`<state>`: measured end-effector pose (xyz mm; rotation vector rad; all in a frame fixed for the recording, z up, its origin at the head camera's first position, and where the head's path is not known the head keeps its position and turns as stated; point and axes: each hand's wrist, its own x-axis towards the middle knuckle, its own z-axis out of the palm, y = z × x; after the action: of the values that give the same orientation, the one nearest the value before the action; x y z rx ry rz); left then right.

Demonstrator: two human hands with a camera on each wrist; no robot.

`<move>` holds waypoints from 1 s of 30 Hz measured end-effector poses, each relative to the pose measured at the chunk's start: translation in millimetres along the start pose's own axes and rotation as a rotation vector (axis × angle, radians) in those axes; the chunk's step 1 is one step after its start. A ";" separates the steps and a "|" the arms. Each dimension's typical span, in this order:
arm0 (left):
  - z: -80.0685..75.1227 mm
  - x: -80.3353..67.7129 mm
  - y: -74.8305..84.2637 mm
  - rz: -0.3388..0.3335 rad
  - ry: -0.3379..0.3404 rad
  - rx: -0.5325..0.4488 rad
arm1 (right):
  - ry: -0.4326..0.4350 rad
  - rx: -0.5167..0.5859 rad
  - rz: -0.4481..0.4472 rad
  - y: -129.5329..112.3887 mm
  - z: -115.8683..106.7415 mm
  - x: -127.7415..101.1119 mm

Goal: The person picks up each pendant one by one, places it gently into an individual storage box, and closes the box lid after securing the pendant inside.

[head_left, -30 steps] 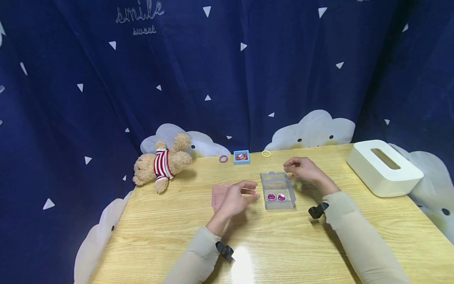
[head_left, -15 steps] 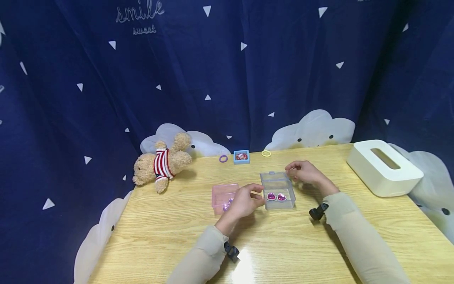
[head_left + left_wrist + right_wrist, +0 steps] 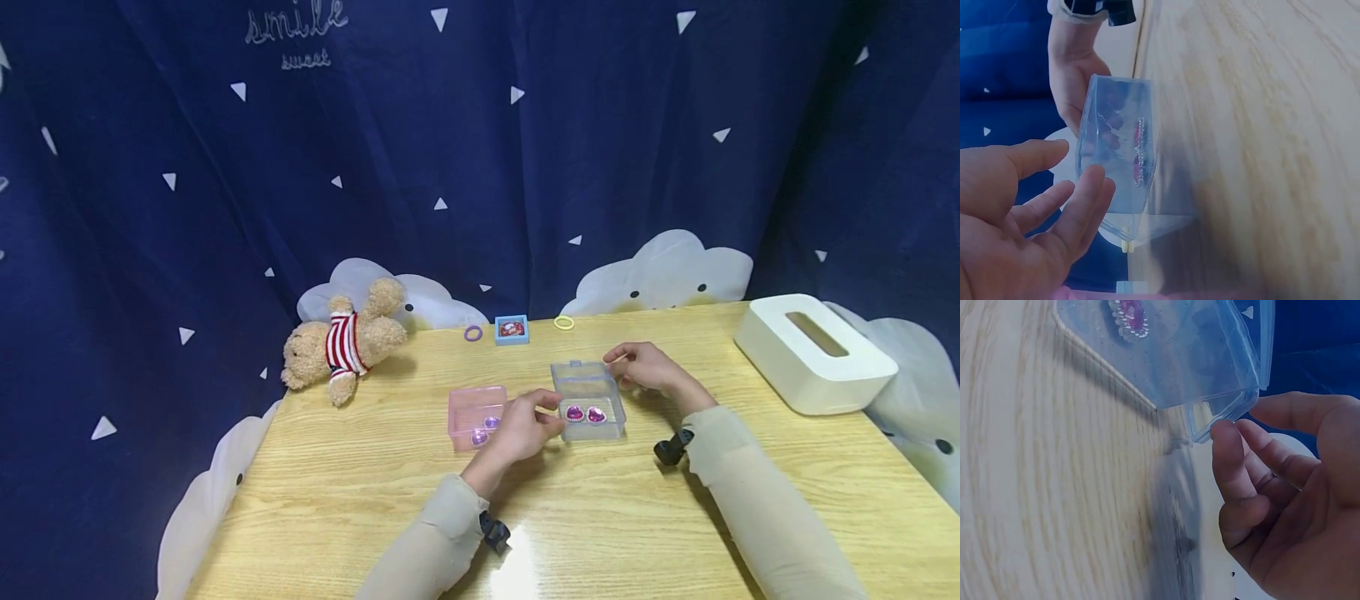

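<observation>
A clear bluish plastic box (image 3: pixel 592 432) lies with its hinged lid (image 3: pixel 576 372) tipped back, and two magenta heart-shaped gems (image 3: pixel 596 414) with beaded silver rims sit inside. My right hand (image 3: pixel 643 367) is at the lid's right corner; thumb and fingertips pinch its edge in the right wrist view. On the box's left side, my left hand (image 3: pixel 525 425) has thumb and fingers spread, fingertips right at the wall (image 3: pixel 1116 200). Behind the left hand stands a pink transparent box (image 3: pixel 467 400) with two purple gems (image 3: pixel 479 437), partly covered by that hand.
Along the back edge of the wooden table (image 3: pixel 360 475) lie a purple ring (image 3: pixel 472 333), a small light-blue square box (image 3: pixel 512 331) with a red picture, and a yellow ring (image 3: pixel 564 322). A teddy bear (image 3: pixel 347 343) lies at left, a white tissue box (image 3: pixel 816 367) at right.
My left hand has moved right, from over the pink box to the bluish box's side, uncovering the purple gems. My right hand has come down slightly to the lid's corner.
</observation>
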<state>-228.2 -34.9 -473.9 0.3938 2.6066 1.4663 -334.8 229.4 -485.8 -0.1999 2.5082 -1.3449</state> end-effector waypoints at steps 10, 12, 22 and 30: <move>3.7 1.2 -0.4 0.005 0.008 0.007 | -0.011 0.006 0.017 -0.6 1.7 -0.5; 4.3 1.7 -0.6 0.004 0.012 0.009 | -0.010 0.007 0.016 -0.3 1.3 -0.7; 6.3 3.1 -2.0 0.000 0.016 0.030 | -0.005 0.017 0.007 1.6 0.7 0.1; 5.0 3.1 0.2 -0.013 0.015 0.042 | 0.024 0.045 -0.018 -0.9 -0.6 0.0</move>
<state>-230.0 -29.8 -476.3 0.3713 2.6506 1.4180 -335.0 229.4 -484.8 -0.1981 2.4986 -1.4165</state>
